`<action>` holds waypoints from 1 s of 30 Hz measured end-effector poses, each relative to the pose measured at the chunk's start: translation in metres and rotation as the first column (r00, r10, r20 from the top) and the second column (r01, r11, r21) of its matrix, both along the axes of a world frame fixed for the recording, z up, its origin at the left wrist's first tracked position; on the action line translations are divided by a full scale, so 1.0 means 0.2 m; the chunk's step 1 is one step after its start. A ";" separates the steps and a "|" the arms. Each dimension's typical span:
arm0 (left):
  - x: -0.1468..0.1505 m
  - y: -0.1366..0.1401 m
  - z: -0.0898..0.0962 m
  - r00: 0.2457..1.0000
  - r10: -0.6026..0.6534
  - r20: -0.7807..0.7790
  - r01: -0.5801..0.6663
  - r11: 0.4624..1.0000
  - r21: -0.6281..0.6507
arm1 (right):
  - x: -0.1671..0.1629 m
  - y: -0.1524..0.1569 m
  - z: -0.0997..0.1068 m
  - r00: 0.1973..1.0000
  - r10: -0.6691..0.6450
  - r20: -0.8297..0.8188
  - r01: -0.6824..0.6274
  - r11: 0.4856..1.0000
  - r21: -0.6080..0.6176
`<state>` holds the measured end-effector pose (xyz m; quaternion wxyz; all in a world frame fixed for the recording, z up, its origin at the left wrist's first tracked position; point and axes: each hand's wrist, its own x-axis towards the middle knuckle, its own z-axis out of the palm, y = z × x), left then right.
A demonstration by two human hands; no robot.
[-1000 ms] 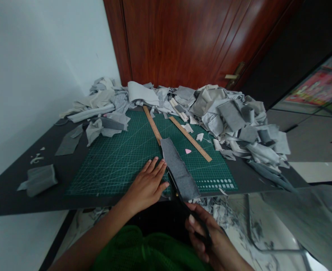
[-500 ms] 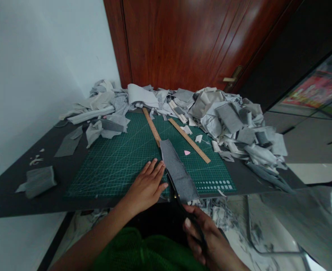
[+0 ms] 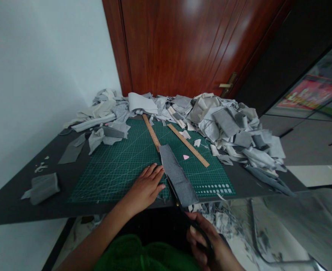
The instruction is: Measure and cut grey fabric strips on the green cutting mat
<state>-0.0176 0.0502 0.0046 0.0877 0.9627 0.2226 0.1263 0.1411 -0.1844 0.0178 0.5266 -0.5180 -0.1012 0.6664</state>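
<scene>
Since a second ago: little has shifted. Both hands keep their stations; the view has tipped slightly, so the door handle sits lower in frame.

Head view, entries.

Item 1: grey fabric strip (image 3: 176, 174), lying lengthwise on the green cutting mat (image 3: 120, 162), its near end overhanging the tabletop (image 3: 19, 207) edge.

Item 2: black scissors (image 3: 179, 205), blades running along the strip's left edge, handles below the tabletop edge.

Item 3: right hand (image 3: 211, 248), closed about the scissor handles, wrist low, knuckles toward the camera.

Item 4: left hand (image 3: 146, 188), fingers spread and flat on the mat, just beside the strip; whether it pins the cloth's edge cannot be told.

Item 5: two wooden rulers (image 3: 187, 145), a pink chalk piece (image 3: 185, 157), heaped grey offcuts (image 3: 228, 124) at the rear.

Handling note: the cut would likely go best with long, even closes, the lower blade riding the mat, and the flat hand kept clear of the blade line while steadying the cloth.
</scene>
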 end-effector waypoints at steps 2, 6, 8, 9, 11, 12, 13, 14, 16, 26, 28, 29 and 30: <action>0.00 0.01 0.01 0.999 0.023 0.026 -0.022 0.999 -0.033 | 0.01 -0.01 -0.01 1.000 0.023 -0.004 -0.023 1.000 0.004; 0.03 0.02 0.04 0.991 0.107 0.081 -0.105 0.994 -0.031 | 0.02 -0.02 -0.03 1.000 0.007 -0.029 -0.007 1.000 0.009; 0.05 0.02 0.06 0.987 0.141 0.078 -0.144 0.989 0.024 | 0.01 -0.01 -0.04 0.999 -0.007 -0.040 0.008 1.000 0.014; 0.06 0.02 0.06 0.987 0.145 0.063 -0.148 0.988 0.047 | 0.01 0.00 -0.04 0.999 -0.016 -0.040 0.016 1.000 0.019; 0.07 0.02 0.05 0.993 0.120 0.008 -0.121 0.991 0.064 | 0.01 0.01 -0.02 0.999 -0.041 -0.030 0.042 0.999 0.028; 0.08 0.03 0.04 0.994 0.106 -0.018 -0.105 0.993 0.061 | 0.01 0.02 -0.01 0.998 -0.052 -0.023 0.053 0.998 0.028; 0.08 0.03 0.03 0.994 0.099 -0.036 -0.097 0.994 0.057 | 0.01 0.03 0.01 0.998 -0.059 -0.013 0.059 0.998 0.024; 0.07 0.03 0.02 0.994 0.097 -0.047 -0.094 0.994 0.053 | 0.01 0.04 0.02 0.998 -0.062 -0.003 0.062 0.998 0.018; 0.06 0.03 0.01 0.994 0.091 -0.055 -0.089 0.995 0.047 | 0.01 0.06 0.04 0.998 -0.060 0.017 0.060 0.998 0.000; 0.01 0.03 0.02 0.998 0.033 -0.057 -0.033 0.999 0.008 | 0.03 0.08 0.04 0.996 0.000 0.094 -0.002 1.000 0.014; 0.01 0.03 0.01 0.998 0.028 -0.048 -0.028 1.000 0.014 | 0.04 0.09 0.05 0.996 0.003 0.090 -0.003 1.000 0.003; 0.01 0.04 0.01 0.999 0.024 -0.043 -0.023 1.000 0.017 | 0.05 0.10 0.06 0.996 0.005 0.091 -0.005 1.000 0.000; 0.01 0.04 0.00 0.999 0.021 -0.039 -0.020 1.000 0.019 | 0.05 0.10 0.06 0.995 0.009 0.094 -0.009 1.000 0.000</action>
